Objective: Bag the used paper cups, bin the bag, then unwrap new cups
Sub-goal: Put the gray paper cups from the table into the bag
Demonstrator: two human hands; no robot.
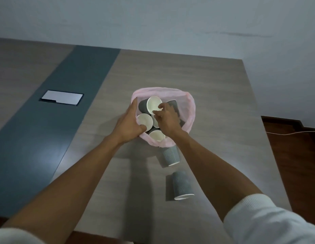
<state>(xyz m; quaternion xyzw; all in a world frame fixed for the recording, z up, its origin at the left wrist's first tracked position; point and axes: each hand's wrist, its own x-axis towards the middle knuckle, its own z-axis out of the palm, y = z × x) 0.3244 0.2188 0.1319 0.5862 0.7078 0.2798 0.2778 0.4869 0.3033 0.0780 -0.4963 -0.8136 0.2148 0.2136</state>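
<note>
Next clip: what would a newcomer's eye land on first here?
The pink bag at the table's middle, holding several grey paper cups. The left hand grips its near-left rim while the right hand reaches inside among the cups. Two more grey cups lie just nearer, outside the bag.

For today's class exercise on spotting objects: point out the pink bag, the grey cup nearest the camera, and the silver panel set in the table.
pink bag (191,110), head view, on its right rim.
grey cup (182,184), head view, on its ribbed side.
silver panel (62,99), head view, on its flat top.
</note>
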